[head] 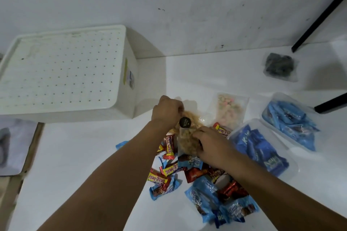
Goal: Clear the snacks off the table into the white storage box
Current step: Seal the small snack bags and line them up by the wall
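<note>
Head view: both hands' fingers seemingly pinch snack bag.

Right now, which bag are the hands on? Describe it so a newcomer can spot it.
Start at the white storage box at the table's left; the snack pile lies just to its right. At the pile's far end both hands, left hand and right hand, grip a clear bag of beige snacks, the only one bearing a round black sticker.

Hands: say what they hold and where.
Both grip one clear bag of brown snacks: left hand at its top, right hand on its side.
</note>
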